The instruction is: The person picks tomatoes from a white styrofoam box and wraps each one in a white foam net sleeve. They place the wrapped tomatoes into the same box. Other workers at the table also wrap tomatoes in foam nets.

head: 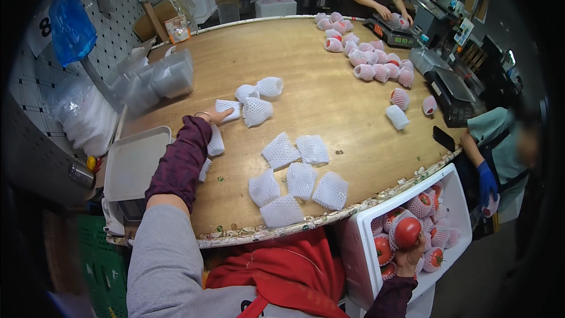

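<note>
My left hand [217,115] reaches over the wooden table and rests on a white foam net sleeve [227,110]; whether its fingers grip the sleeve cannot be told. Beside it lie more white foam net sleeves [257,112], and several flat sleeves [302,180] are spread near the table's front edge. At the lower right, my right hand [408,257] holds a red tomato [407,232] with a foam net around its far side. The hand is above a white foam box [461,229] of tomatoes, many of them in pinkish-white nets.
Netted tomatoes [371,57] lie at the table's far right, near two scales [390,33]. A tray [137,163] and clear plastic containers [172,73] stand on the left. A phone [443,138] lies at the right edge. Two co-workers are at the right and far side.
</note>
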Demonstrator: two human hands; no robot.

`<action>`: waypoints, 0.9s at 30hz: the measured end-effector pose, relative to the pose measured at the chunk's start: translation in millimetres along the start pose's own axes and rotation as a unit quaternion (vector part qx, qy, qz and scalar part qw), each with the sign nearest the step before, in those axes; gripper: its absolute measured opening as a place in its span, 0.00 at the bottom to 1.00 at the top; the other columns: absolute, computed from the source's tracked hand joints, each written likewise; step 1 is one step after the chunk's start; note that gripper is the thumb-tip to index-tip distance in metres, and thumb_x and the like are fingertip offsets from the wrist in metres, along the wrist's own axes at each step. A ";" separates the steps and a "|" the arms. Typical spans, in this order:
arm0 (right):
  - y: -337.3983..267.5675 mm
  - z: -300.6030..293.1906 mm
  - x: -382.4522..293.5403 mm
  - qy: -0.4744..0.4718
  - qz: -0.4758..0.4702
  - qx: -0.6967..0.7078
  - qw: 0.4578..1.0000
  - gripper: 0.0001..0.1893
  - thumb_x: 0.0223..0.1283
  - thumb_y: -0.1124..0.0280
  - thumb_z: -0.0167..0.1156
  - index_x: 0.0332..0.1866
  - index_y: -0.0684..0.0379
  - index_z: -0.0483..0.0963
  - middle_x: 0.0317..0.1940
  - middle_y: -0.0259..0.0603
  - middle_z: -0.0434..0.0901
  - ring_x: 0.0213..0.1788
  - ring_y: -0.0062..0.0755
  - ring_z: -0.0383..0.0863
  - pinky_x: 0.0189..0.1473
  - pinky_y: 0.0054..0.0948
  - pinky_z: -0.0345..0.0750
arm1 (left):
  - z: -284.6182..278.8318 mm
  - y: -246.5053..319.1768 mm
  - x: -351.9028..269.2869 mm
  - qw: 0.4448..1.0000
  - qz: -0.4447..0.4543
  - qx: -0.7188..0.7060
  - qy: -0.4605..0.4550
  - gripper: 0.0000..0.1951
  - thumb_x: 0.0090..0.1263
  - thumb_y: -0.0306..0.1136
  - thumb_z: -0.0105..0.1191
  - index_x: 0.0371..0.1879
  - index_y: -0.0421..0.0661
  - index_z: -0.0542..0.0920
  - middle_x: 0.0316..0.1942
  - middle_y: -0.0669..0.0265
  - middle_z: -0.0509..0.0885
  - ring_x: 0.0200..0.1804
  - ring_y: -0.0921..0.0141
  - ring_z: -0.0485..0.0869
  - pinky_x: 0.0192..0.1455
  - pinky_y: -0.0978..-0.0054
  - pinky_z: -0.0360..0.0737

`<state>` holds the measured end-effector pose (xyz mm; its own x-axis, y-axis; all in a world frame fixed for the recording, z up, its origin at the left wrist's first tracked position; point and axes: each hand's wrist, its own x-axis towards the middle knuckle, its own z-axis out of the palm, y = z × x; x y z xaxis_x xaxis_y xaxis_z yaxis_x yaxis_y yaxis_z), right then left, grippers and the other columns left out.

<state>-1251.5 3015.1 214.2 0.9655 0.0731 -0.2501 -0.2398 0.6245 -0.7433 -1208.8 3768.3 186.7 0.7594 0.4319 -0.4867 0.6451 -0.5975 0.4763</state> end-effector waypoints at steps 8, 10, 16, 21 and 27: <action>1.1 3.3 0.6 -0.035 -0.003 -0.008 0.999 0.26 0.54 0.54 0.60 0.54 0.59 0.70 0.47 0.43 0.78 0.49 0.40 0.79 0.54 0.41 0.76 | 176.9 222.7 -153.1 0.761 0.589 0.109 0.250 0.34 0.57 0.61 0.57 0.62 0.60 0.72 0.67 0.55 0.65 0.70 0.53 0.58 0.63 0.38 0.58; 0.3 0.3 0.4 -0.033 0.017 -0.005 0.999 0.26 0.54 0.55 0.60 0.55 0.60 0.70 0.47 0.43 0.78 0.49 0.40 0.79 0.55 0.41 0.76 | 221.7 236.2 -172.3 0.736 0.635 0.149 0.181 0.32 0.57 0.62 0.54 0.60 0.61 0.73 0.63 0.58 0.70 0.69 0.52 0.60 0.63 0.30 0.53; -2.0 -11.2 2.2 -0.026 0.007 0.000 1.000 0.25 0.53 0.55 0.60 0.53 0.60 0.71 0.45 0.42 0.79 0.47 0.39 0.80 0.53 0.40 0.77 | 191.6 170.7 -152.8 0.840 0.426 0.326 0.083 0.21 0.53 0.42 0.53 0.48 0.55 0.79 0.46 0.66 0.80 0.56 0.65 0.74 0.57 0.40 0.61; 0.6 -4.0 2.9 -0.047 0.020 0.003 0.999 0.25 0.53 0.56 0.60 0.53 0.59 0.71 0.46 0.43 0.79 0.47 0.40 0.80 0.51 0.41 0.78 | 102.3 118.0 -158.2 0.868 0.394 0.295 0.064 0.31 0.48 0.45 0.60 0.57 0.57 0.75 0.63 0.59 0.67 0.68 0.57 0.60 0.61 0.40 0.60; 0.1 2.2 -1.9 -0.038 0.016 0.006 0.999 0.24 0.52 0.55 0.61 0.52 0.57 0.72 0.45 0.41 0.79 0.46 0.38 0.80 0.52 0.40 0.77 | 74.5 210.4 -90.2 0.819 0.438 0.288 0.233 0.39 0.54 0.57 0.58 0.67 0.59 0.65 0.70 0.55 0.60 0.70 0.51 0.57 0.65 0.42 0.58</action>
<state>-1253.2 3016.8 215.9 0.9626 0.1515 -0.2246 -0.2691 0.6304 -0.7281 -1147.9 3553.3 276.2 0.9459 -0.2024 0.2535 -0.2104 -0.9776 0.0043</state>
